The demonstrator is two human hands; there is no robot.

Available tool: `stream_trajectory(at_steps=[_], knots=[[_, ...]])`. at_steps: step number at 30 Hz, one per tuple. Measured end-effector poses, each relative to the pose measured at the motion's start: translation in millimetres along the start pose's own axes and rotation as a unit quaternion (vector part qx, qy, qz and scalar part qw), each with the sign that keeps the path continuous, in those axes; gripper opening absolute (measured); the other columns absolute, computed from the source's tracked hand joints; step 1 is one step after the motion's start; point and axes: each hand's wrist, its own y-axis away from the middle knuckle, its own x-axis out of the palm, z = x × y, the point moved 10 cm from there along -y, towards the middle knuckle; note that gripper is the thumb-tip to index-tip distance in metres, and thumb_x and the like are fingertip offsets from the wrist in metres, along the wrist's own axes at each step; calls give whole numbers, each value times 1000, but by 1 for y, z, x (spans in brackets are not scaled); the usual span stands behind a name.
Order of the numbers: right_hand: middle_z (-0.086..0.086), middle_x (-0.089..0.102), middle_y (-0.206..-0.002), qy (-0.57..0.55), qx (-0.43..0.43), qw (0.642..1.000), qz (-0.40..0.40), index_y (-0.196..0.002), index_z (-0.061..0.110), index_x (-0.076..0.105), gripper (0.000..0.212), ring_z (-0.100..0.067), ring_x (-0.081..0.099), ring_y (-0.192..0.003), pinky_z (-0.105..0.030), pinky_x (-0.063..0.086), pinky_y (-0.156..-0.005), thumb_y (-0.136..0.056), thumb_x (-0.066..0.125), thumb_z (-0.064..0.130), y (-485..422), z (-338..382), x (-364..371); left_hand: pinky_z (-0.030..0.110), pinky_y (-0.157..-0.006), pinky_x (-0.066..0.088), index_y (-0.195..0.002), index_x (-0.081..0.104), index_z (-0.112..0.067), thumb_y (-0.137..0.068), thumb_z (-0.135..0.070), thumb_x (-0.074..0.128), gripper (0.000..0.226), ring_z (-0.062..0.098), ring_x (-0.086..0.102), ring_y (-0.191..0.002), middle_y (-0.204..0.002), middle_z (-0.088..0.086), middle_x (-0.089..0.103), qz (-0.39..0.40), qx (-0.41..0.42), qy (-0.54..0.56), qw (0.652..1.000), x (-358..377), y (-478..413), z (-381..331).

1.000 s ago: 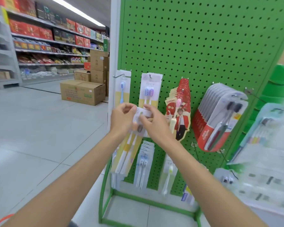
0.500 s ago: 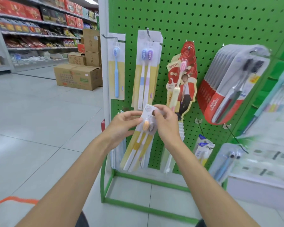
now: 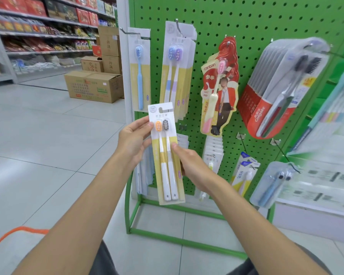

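Now that it is lifted clear of the rack, toothbrush pack point(image 3: 165, 175): upright, inspectable.
Left grip point(image 3: 133, 141): clamped on pack's edge.
Right grip point(image 3: 193, 167): pinching its side.

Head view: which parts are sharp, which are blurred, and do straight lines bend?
In the head view, the two-toothbrush pack, the left hand and the right hand are sharp; the right-edge shelving smears; the light is even, no hard shadows; the green pegboard leans at its right side, wide-lens distortion.

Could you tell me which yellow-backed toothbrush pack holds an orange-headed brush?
The handheld twin pack, between left hand and right hand; the hanging single pack is blue, the hanging pair blue and purple.
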Motion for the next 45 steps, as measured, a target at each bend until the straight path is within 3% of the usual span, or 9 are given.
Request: stream_trajectory(at_steps=[2,3,9,16,23,26,29,36,45], knots=[[-20,70,-102,12,14,999,35,-125,5,59,83,-49,55,-106,-42,48,-98,-85,44,76,1,-11,9,27,-63,59,-105,66,-6,-91,6,60,19,17,73,-82,-101,11,73,-28,9,19,999,-11,-4,-5],[-25,65,-116,2,20,998,62,-124,2,59,88,-12,43,-87,-49,45,-103,-82,47,78,3,-15,15,27,-64,59,-105,66,-5,-91,6,60,19,18,73,-83,-102,11,73,-40,14,23,999,-16,-5,-7],[4,73,-87,15,13,985,169,-99,14,69,15,-13,64,-77,-25,49,-75,-88,72,25,14,-29,31,25,-64,59,-102,64,-7,-91,5,61,17,13,74,-75,-96,8,73,-78,35,28,996,-30,-5,-15],[2,72,-80,68,-31,988,138,-93,22,63,20,-11,67,-75,-24,52,-62,-82,76,10,22,-27,33,33,-81,60,-122,63,-9,-98,-14,57,25,21,71,-99,-112,9,71,-67,74,-96,990,-21,-5,-18],[0,62,-98,215,-162,962,38,-142,60,18,77,-16,54,-68,-31,50,-63,-88,53,16,30,-1,27,31,-91,55,-145,44,-21,-87,-39,71,67,11,65,-102,-116,-4,64,2,158,-242,957,10,9,-30],[6,50,-138,176,-120,976,47,-152,48,-4,92,-13,57,-98,-30,48,-91,-92,62,25,28,-5,25,35,-88,57,-149,37,-26,-99,-19,55,54,15,66,-102,-124,-6,58,-5,157,-188,970,8,7,-33],[32,46,-129,117,-81,988,66,-153,37,-11,116,13,56,-99,-12,42,-90,-81,79,31,24,-12,27,38,-82,55,-139,51,-21,-104,-10,41,38,24,66,-100,-120,6,67,18,136,-130,982,11,5,-27],[15,64,-123,52,-92,992,70,-137,35,40,80,-2,64,-108,-35,52,-98,-73,83,12,14,-17,28,44,-87,55,-117,60,-19,-105,-9,36,29,23,69,-95,-108,6,72,88,42,-27,995,22,5,-5],[1,66,-119,-9,-67,998,20,-147,32,30,94,-7,68,-99,-29,55,-90,-73,82,5,3,-5,2,43,-88,56,-124,59,-15,-106,-19,35,30,28,68,-105,-113,9,72,199,-37,-22,979,50,20,21]])
